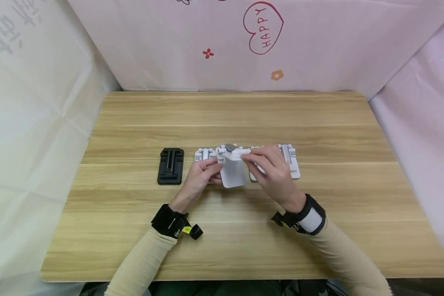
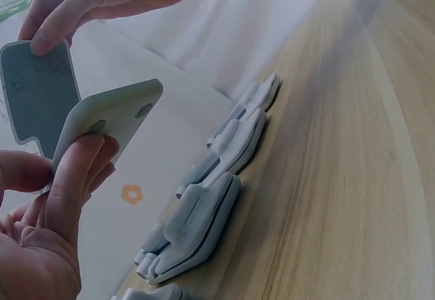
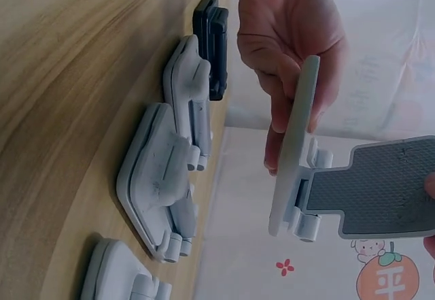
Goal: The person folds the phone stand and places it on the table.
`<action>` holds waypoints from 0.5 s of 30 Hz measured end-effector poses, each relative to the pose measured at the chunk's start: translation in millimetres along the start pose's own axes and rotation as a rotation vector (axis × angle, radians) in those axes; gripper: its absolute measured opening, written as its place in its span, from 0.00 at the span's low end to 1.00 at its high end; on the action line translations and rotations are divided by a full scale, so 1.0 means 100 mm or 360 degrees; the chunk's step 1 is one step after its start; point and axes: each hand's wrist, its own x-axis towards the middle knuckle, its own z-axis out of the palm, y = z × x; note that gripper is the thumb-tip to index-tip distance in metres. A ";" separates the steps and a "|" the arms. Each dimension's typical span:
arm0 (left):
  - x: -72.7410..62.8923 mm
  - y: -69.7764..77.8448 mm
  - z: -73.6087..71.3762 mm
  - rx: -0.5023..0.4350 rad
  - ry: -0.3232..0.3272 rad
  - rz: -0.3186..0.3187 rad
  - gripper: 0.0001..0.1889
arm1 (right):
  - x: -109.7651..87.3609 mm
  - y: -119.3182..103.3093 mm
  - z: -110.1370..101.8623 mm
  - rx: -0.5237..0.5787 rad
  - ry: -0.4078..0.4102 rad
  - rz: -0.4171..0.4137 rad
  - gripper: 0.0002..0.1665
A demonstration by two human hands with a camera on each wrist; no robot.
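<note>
Above the table, a white folding phone stand is opened at its hinge between my two hands. My left hand grips its base plate by the edge, thumb on one side and fingers on the other. With thumb and fingertips, my right hand pinches the outer end of the swung-out support plate. That plate carries a grey textured pad and stands at an angle to the base. In the left wrist view, the underside of the base shows small oval pads.
Folded phone stands lie in a row on the wooden table: a black one at the left, a white one partly behind my left hand, and more white ones around my right hand. A pale cloth wall rises behind.
</note>
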 end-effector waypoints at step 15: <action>0.03 -0.02 -0.02 -0.0106 0.0131 -0.0049 0.19 | -0.06 -0.01 0.07 -0.0063 -0.0004 -0.0172 0.13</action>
